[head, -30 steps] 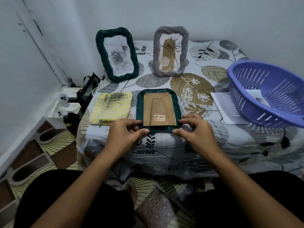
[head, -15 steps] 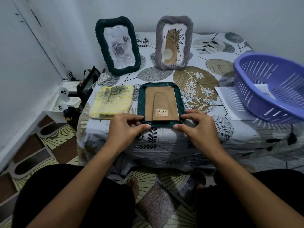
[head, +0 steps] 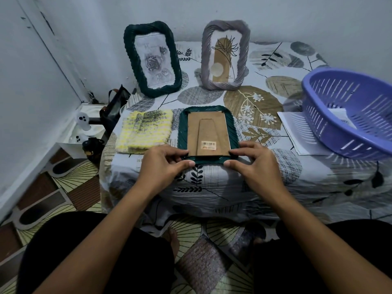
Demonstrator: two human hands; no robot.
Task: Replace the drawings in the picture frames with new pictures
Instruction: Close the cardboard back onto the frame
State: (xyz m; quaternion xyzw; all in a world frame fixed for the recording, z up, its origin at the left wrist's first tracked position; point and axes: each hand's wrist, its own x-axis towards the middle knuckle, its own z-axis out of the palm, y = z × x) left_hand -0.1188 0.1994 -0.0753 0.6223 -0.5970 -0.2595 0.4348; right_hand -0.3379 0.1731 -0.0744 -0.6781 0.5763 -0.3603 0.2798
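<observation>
Together, left hand (head: 164, 164) and right hand (head: 253, 164) pinch the face-down green frame's (head: 209, 133) near corners.

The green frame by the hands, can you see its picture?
No, the green frame lies face down under both hands, showing only its brown cardboard back.

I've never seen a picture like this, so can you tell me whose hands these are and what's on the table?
A camera on a person's head looks down at their own hands. The left hand and right hand pinch the near corners of a dark green picture frame lying face down, its brown cardboard back up. Behind it stand a green frame with a rose drawing and a grey frame with a plant picture. A yellow knitted cloth lies left, a purple basket right.
</observation>
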